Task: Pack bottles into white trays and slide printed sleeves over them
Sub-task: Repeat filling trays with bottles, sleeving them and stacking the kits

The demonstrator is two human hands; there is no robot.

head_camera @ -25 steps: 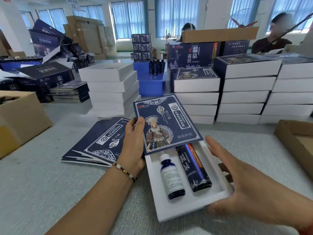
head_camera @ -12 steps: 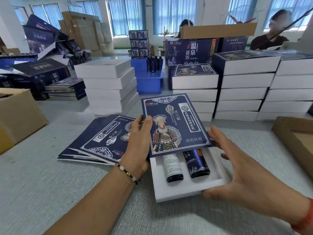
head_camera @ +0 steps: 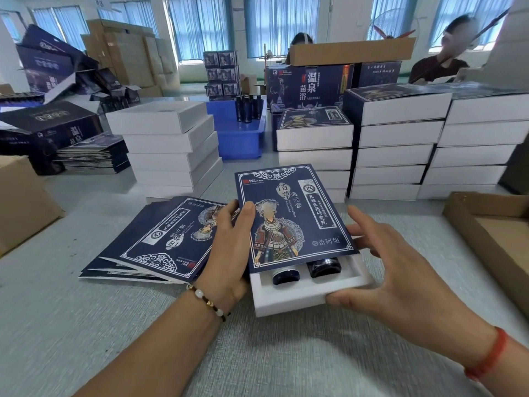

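A white tray (head_camera: 289,299) lies on the grey table in front of me, mostly inside a dark blue printed sleeve (head_camera: 289,213). Only the bottoms of two dark bottles (head_camera: 306,272) show at the tray's near end. My left hand (head_camera: 229,247) grips the sleeve's left edge, thumb on top. My right hand (head_camera: 395,270) holds the tray's near right corner, with fingers along the sleeve's right side.
Flat printed sleeves (head_camera: 154,242) lie fanned at my left. Stacks of white boxes (head_camera: 169,147) and sleeved boxes (head_camera: 400,144) stand behind. A blue bin (head_camera: 237,133) holds bottles. Cardboard boxes sit at the left (head_camera: 20,202) and right (head_camera: 492,233) edges. People work at the back.
The tray has gone further into the sleeve: the bottles' labels are now covered, only their bottoms show. My right hand has moved in with the tray.
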